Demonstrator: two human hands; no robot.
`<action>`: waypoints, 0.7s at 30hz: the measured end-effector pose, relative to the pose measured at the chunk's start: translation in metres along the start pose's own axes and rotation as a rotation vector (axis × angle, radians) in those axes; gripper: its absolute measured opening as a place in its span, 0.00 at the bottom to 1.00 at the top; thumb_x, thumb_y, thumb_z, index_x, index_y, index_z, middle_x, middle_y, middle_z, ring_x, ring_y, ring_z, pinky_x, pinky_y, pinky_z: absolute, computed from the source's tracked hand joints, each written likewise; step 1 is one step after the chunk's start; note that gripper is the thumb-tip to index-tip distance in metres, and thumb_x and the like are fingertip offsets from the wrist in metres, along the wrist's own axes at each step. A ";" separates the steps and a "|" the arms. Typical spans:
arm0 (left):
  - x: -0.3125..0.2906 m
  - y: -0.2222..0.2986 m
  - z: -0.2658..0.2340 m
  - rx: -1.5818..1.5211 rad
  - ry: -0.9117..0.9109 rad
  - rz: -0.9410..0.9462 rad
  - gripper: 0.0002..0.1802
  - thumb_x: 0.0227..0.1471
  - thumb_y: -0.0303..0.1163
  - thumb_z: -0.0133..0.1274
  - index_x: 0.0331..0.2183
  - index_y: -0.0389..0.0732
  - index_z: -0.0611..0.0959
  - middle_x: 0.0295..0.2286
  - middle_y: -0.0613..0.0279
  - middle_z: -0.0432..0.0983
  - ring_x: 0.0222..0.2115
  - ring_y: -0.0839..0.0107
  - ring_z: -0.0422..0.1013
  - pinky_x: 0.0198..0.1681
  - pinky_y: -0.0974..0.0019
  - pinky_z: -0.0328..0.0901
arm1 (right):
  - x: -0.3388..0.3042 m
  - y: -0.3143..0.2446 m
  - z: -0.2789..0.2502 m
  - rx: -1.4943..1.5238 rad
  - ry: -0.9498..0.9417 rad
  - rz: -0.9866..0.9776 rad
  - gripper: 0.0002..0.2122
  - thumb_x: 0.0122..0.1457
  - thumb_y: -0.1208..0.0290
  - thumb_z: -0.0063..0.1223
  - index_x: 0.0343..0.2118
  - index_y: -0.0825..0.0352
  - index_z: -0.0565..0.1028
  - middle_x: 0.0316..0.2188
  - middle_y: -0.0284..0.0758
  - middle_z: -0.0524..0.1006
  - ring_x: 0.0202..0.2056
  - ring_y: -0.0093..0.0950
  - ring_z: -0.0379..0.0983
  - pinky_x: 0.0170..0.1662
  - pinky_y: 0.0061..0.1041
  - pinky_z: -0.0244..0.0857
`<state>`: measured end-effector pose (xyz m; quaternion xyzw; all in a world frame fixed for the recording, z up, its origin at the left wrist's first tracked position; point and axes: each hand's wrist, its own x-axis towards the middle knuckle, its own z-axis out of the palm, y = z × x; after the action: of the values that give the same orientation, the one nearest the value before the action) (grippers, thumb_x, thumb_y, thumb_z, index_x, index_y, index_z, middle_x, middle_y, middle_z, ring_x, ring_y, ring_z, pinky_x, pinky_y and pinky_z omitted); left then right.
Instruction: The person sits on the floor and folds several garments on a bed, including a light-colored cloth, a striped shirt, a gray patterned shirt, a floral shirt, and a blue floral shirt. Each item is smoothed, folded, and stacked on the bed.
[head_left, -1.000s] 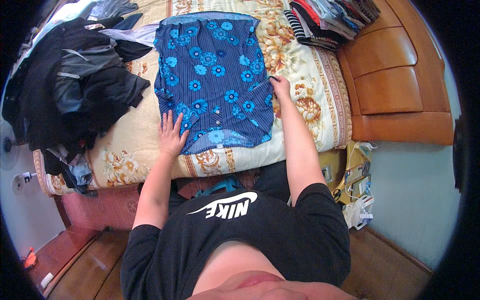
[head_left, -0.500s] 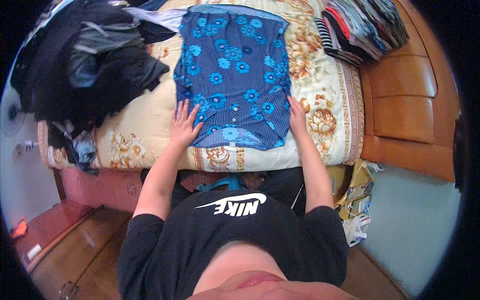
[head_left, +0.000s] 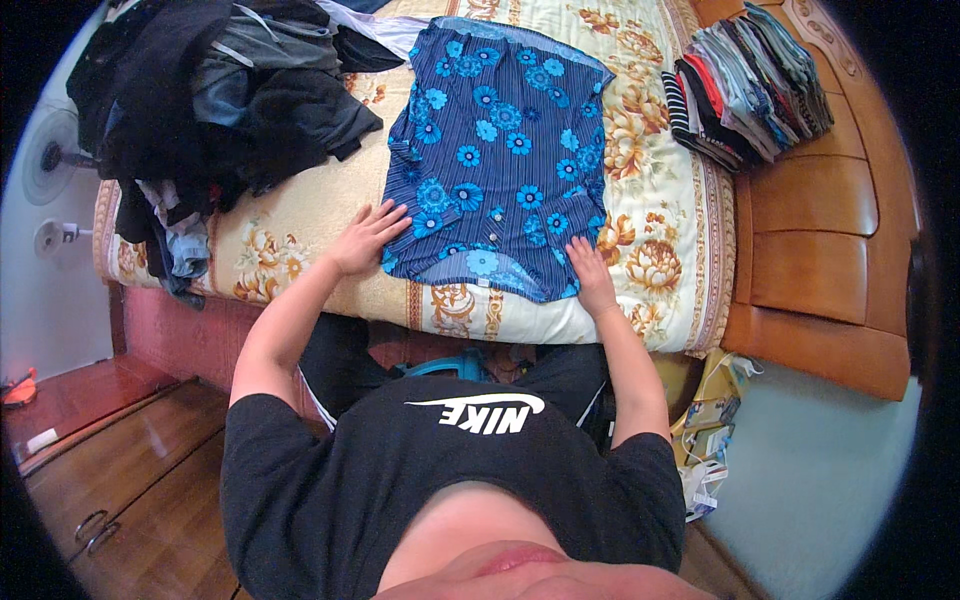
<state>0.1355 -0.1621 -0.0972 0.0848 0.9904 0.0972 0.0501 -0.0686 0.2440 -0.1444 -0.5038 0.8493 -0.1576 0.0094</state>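
A dark blue shirt (head_left: 500,165) with pinstripes and bright blue flowers lies spread on the bed, its collar end away from me cannot be made out. Small buttons show near its lower middle, and the near hem curves up to bare a paler inner side. My left hand (head_left: 370,238) rests flat at the shirt's lower left edge, fingertips on the fabric and fingers stretched out. On the lower right corner lies my right hand (head_left: 592,275), palm down with its fingers extended. Neither hand grips the cloth.
A heap of dark clothes (head_left: 240,100) covers the bed's left side and hangs over its edge. Folded clothes (head_left: 750,90) stand in a row at the far right, beside the brown headboard (head_left: 810,210). The floral bedspread (head_left: 650,265) lies underneath. A fan (head_left: 60,155) is at the left.
My left hand has slid outward from the shirt to its left edge. My right hand has come from the right side edge onto the lower right corner. The view has shifted slightly.
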 end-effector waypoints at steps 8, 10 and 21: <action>0.000 -0.020 0.028 0.100 0.022 0.303 0.35 0.39 0.27 0.46 0.54 0.49 0.61 0.54 0.61 0.55 0.56 0.63 0.50 0.58 0.56 0.47 | 0.005 -0.017 -0.010 -0.039 -0.079 -0.047 0.35 0.36 0.81 0.52 0.54 0.61 0.58 0.57 0.34 0.56 0.59 0.33 0.48 0.55 0.47 0.44; 0.008 -0.016 0.024 0.109 0.004 0.331 0.34 0.40 0.27 0.45 0.53 0.49 0.61 0.54 0.61 0.55 0.56 0.62 0.51 0.57 0.56 0.47 | 0.006 -0.018 -0.010 -0.066 -0.109 -0.032 0.36 0.35 0.80 0.53 0.54 0.59 0.58 0.57 0.32 0.55 0.59 0.32 0.47 0.54 0.49 0.44; -0.003 -0.001 -0.006 -0.114 -0.133 0.101 0.20 0.39 0.21 0.43 0.39 0.41 0.75 0.43 0.57 0.70 0.45 0.58 0.65 0.48 0.60 0.60 | 0.000 -0.019 -0.038 0.080 -0.426 0.065 0.34 0.35 0.88 0.45 0.51 0.55 0.65 0.56 0.30 0.58 0.60 0.31 0.46 0.58 0.42 0.42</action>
<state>0.1376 -0.1651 -0.0910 0.1380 0.9722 0.1500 0.1153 -0.0593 0.2451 -0.1027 -0.4972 0.8370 -0.0810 0.2137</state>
